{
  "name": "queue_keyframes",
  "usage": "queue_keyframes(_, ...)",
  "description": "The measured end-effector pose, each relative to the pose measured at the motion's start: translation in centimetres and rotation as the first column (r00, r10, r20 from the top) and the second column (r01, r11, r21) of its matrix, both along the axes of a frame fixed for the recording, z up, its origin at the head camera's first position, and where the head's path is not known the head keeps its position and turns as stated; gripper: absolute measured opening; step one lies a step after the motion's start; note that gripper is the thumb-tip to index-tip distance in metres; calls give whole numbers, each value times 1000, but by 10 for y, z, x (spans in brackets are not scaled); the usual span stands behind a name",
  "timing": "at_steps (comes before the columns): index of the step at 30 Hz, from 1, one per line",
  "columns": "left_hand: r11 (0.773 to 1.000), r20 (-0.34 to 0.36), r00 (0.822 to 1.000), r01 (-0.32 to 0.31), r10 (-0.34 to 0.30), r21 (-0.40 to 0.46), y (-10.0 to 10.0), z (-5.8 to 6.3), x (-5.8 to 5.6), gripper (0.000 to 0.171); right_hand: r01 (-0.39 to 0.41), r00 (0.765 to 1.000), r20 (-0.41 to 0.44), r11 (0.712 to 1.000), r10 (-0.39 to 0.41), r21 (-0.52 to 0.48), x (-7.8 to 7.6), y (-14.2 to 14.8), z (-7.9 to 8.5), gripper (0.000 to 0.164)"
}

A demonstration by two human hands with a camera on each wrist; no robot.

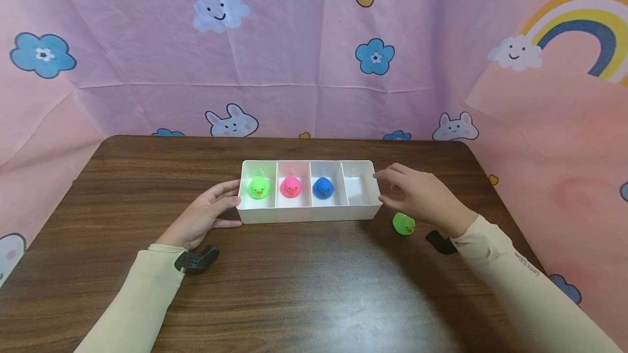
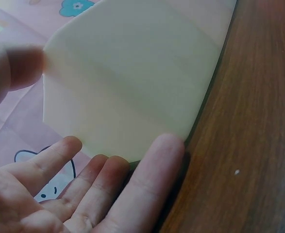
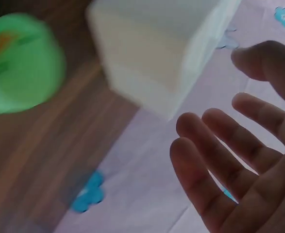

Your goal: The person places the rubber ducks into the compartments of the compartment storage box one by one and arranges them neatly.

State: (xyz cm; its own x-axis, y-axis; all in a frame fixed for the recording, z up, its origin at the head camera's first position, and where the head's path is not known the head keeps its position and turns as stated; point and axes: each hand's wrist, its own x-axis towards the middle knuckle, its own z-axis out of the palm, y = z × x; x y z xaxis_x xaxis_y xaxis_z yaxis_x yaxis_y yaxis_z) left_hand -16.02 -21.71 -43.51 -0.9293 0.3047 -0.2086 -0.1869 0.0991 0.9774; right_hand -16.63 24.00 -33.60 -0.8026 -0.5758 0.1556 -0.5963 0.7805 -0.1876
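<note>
A white tray [image 1: 309,214] split into several compartments lies across the middle of the table. From the left, its compartments hold a green toy duck [image 1: 259,187], a pink toy duck [image 1: 291,187] and a blue toy duck [image 1: 323,188]; the rightmost shows a bare floor. My left hand [image 1: 208,212] touches the tray's left end, thumb at the rim and fairly straight fingers spread along the end wall. By the right end is my right hand [image 1: 417,192], its relaxed fingers apart from the tray in the right wrist view. Below this hand sits another green toy duck [image 1: 404,224].
The brown wooden table [image 1: 294,298] reaches back to a pink printed cloth [image 1: 304,59], which also hangs along both sides. A black strap [image 1: 196,259] is on the left wrist, and another black strap [image 1: 440,242] is on the right.
</note>
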Motion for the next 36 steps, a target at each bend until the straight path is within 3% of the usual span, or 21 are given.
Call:
queue_keyframes(7, 1000, -5, 1000, 5, -5, -1, 0, -1, 0, 66, 106, 988, 107, 992, -113, 67, 15, 41, -17, 47)
queue_keyframes(13, 1000, -3, 1000, 6, -6, -4, 0, 2, 1, 68, 130, 974, 174, 988, -144, 86, 20, 56, -27, 43)
queue_keyframes(21, 1000, -2, 1000, 0, 0, -2, 1, 3, 2, 68, 114, 964, 237, 992, -124, 55, 21, 59, -36, 33)
queue_keyframes(28, 1000, -1, 1000, -2, 2, 2, 2, 3, 2, 68, 55, 971, 230, 998, -63, 42, 19, 58, -44, 21)
queue_keyframes(36, 1000, -8, 1000, -1, 1, 5, 4, 6, 4, 68, 55, 966, 252, 998, -53, 1, 21, 57, -46, 18)
